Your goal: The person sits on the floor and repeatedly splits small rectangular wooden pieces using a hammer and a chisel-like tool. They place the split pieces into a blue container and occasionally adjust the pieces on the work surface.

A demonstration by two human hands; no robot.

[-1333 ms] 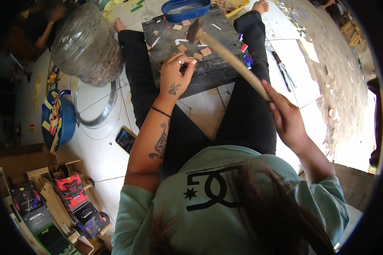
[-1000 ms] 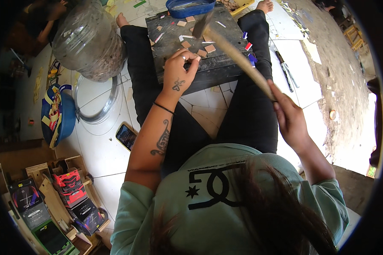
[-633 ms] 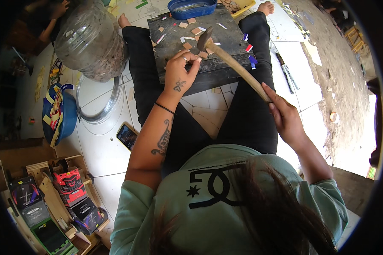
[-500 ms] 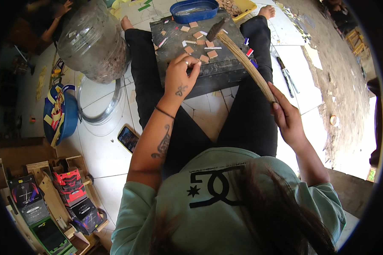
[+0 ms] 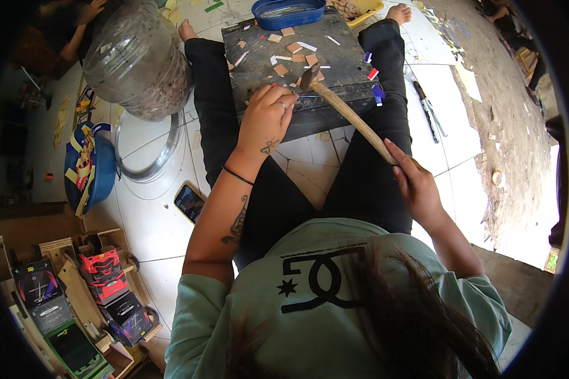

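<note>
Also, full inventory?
Block: 1, black, upper centre
Hammer: 1, brown, over block
Squares, strips: several, tan, white, on block
Tub: 1, blue, far side
Tray: 1, yellow, beyond block
Container: 1, clear, left
Coil: 1, silver, left
Basin: 1, blue, left
Phone: 1, dark, left
Wooden assemblies: 2, multicoloured, lower left
Tools: 2, black, grey, right
Ring: 1, tan, right
Other people: 2+, dark-clothed, upper corners
Shirt: 1, green, bottom
Legs: 2, black-trousered, astride block
Left hand: 1, bare, at block
Right hand: 1, bare, on hammer

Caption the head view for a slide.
Right hand holds a hammer over a dark block strewn with brown squares, left hand close by.
</note>
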